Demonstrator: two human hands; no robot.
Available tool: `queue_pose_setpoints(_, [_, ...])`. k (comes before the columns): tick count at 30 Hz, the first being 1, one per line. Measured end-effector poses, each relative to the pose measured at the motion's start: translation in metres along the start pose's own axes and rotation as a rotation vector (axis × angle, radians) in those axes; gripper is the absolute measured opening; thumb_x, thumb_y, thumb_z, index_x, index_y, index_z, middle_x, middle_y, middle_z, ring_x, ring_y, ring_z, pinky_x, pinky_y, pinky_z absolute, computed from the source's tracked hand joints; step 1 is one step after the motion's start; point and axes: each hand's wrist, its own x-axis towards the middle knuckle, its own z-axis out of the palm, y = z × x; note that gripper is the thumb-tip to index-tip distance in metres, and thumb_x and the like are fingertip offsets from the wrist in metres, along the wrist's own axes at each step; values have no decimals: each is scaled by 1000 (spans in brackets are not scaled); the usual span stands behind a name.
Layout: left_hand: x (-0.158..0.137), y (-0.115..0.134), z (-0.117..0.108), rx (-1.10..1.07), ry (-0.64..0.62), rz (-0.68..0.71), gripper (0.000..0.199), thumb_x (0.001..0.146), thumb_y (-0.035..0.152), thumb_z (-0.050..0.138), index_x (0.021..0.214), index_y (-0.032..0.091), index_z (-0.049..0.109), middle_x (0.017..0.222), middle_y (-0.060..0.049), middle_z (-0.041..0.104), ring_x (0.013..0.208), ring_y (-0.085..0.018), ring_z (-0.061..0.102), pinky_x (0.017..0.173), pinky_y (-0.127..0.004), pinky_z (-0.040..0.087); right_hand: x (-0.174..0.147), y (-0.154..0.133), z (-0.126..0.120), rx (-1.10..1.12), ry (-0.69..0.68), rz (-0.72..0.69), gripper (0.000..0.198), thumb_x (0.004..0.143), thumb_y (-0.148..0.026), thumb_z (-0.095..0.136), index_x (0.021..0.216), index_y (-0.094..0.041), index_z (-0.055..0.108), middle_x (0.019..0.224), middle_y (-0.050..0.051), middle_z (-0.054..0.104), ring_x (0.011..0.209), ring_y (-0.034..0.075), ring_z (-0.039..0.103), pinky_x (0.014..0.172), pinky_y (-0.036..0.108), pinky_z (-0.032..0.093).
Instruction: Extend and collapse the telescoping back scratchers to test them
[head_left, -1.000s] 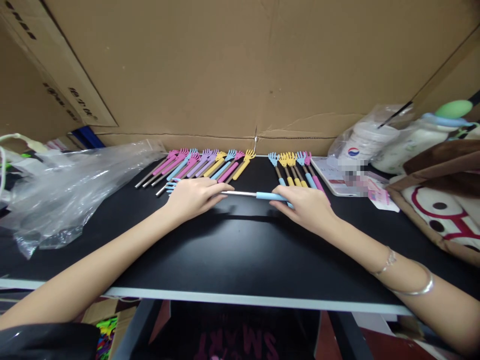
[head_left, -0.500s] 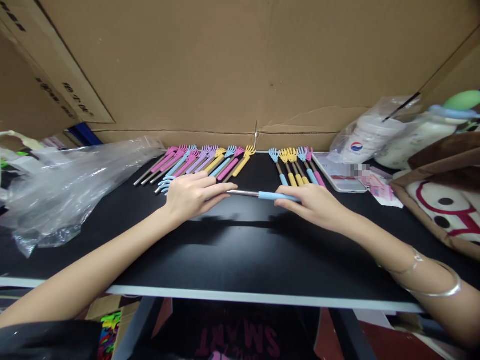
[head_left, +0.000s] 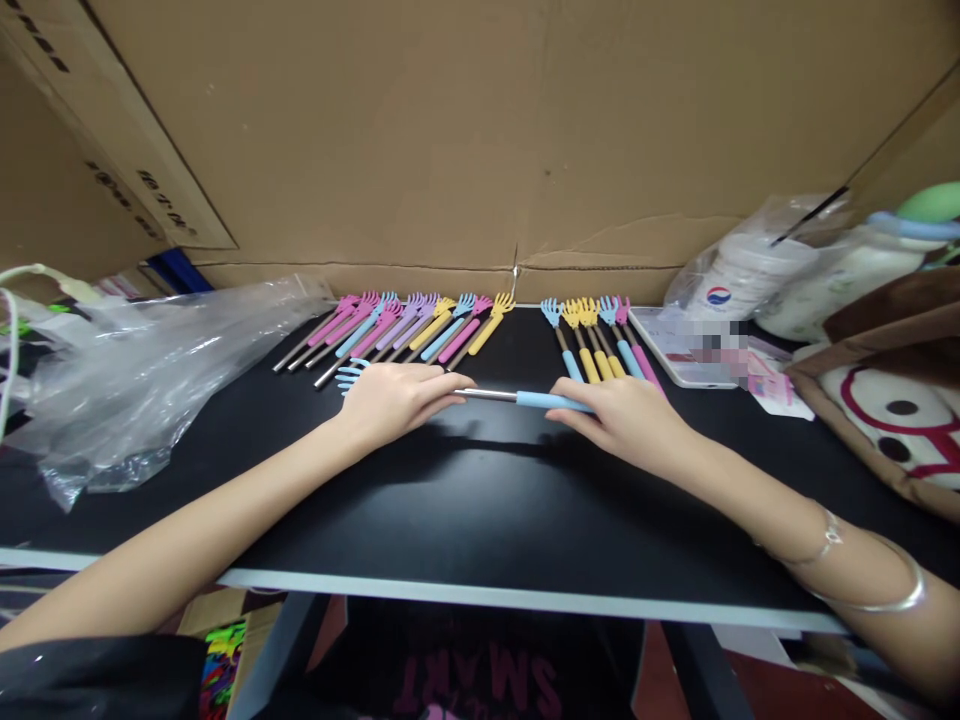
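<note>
A back scratcher [head_left: 491,395] with a metal rod and light-blue sleeve is held level above the black table. My left hand [head_left: 401,402] is closed round its head end, and blue claw tips poke out past the back of that hand. The sleeve's other end is pinched in my right hand [head_left: 626,415], its tip hidden by the palm. Behind my left hand lies a slanted row of pink, blue, purple and yellow back scratchers [head_left: 409,330]. A smaller group of back scratchers [head_left: 596,345], blue, yellow and pink, lies behind my right hand.
A clear plastic bag [head_left: 150,380] spreads over the table's left side. On the right are a phone [head_left: 675,350], a bagged Pepsi cup [head_left: 757,275], a bottle [head_left: 832,280] and a brown bag [head_left: 885,340]. Cardboard [head_left: 465,140] walls the back. The table's front edge [head_left: 487,593] is pale.
Both hands still hold the back scratcher, which sits slightly lower in the picture and more nearly level. The view has shifted slightly.
</note>
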Motion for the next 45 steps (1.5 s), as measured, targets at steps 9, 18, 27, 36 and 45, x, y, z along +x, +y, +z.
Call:
queue_pose_setpoints(9, [2, 6, 2, -300, -261, -185, 36, 98, 44, 37, 109, 26, 65, 82, 3, 74, 63, -11, 65, 54, -20, 38, -2, -2, 0, -211, 177, -94, 42, 97, -49, 33, 85, -22, 64, 66, 1, 68, 55, 12, 58, 48, 27, 21])
queue_pose_setpoints(18, [3, 4, 2, -190, -200, -140, 32, 97, 41, 39, 108, 26, 66, 89, 1, 74, 73, -14, 68, 57, -21, 39, 0, -2, -1, -238, 197, -101, 42, 96, -48, 35, 83, -21, 63, 61, 0, 65, 52, 12, 57, 47, 26, 21])
queue_pose_setpoints(27, [9, -5, -12, 29, -389, -162, 31, 96, 38, 40, 121, 29, 57, 89, -1, 73, 78, -17, 68, 57, -22, 38, 5, 28, -12, -248, 195, -174, 42, 97, -48, 34, 80, -20, 60, 59, 0, 61, 53, 12, 54, 48, 24, 22])
queue_pose_setpoints(36, [2, -24, -8, 67, -177, -23, 36, 97, 41, 36, 95, 22, 67, 80, -2, 71, 75, -16, 65, 55, -24, 35, 5, 45, -15, -250, 182, -201, 44, 97, -50, 30, 81, -20, 58, 55, 0, 58, 50, 12, 51, 49, 23, 24])
queue_pose_setpoints(45, [2, -25, -10, 178, 26, 96, 27, 94, 34, 46, 83, 21, 67, 66, 1, 66, 64, -13, 59, 52, -25, 33, 5, 40, -2, -290, 170, -242, 43, 99, -46, 27, 78, -20, 55, 56, -1, 59, 49, 13, 53, 48, 25, 20])
